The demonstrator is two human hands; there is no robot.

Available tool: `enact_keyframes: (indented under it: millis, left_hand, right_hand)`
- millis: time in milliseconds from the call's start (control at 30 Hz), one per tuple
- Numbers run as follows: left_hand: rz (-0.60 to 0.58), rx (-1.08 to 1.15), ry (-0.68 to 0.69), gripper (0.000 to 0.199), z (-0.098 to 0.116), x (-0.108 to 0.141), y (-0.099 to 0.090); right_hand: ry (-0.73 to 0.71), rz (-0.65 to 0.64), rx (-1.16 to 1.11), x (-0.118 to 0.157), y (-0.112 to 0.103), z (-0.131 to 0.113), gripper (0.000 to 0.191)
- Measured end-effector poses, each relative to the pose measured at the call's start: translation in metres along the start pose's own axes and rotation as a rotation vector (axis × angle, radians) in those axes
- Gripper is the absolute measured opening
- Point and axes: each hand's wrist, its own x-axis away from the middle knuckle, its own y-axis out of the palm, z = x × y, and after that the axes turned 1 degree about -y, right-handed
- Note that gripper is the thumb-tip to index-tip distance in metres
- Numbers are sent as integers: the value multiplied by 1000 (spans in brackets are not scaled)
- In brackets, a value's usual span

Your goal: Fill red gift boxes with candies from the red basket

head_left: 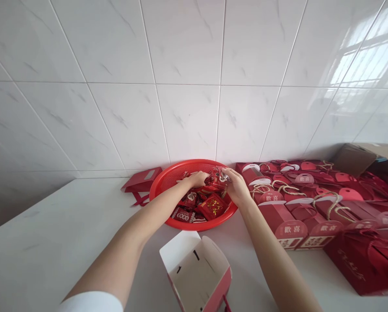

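A red plastic basket (163,216) holds several red wrapped packets, among them a square red packet (213,206) with gold print. My left hand (198,179) reaches into it with fingers curled down; the fingertips are hidden among the wrappers, so what they grip cannot be made out. At the basket's right side, my right hand (236,187) pinches a clear-and-red wrapped packet (218,177) between thumb and fingers, close to the left hand. In front of the basket stands a pink and white carton (198,273), flaps up, its bare inside showing.
To the right are rows of red gift boxes (286,227) with rope handles, and a darker red box (359,264) nearer me. Behind them is a brown cardboard box (359,158). A red box (143,180) with ribbon lies left of the basket, by the tiled wall (187,121).
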Motion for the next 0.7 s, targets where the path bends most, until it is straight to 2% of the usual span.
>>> enact_keyframes:
  millis: [167, 300, 400, 500, 600, 700]
  left_hand:
    - [2, 106, 19, 29, 2, -4, 7]
    - [-26, 192, -38, 19, -1, -6, 7]
    - [-52, 265, -80, 15, -8, -5, -2]
    - [-49, 367, -111, 18, -17, 1, -18]
    - [19, 510, -123, 21, -25, 13, -33]
    - [85, 666, -142, 23, -28, 23, -38]
  right_hand:
    - [-4, -2, 3, 0, 1, 0, 24]
    - [-5, -2, 1, 1, 1, -1, 26]
    - [-1, 11, -4, 1, 2, -1, 27]
    - [5, 15, -10, 2, 2, -1, 27]
    - [17, 14, -17, 2, 3, -2, 26]
    - [21, 13, -28, 4, 5, -2, 25]
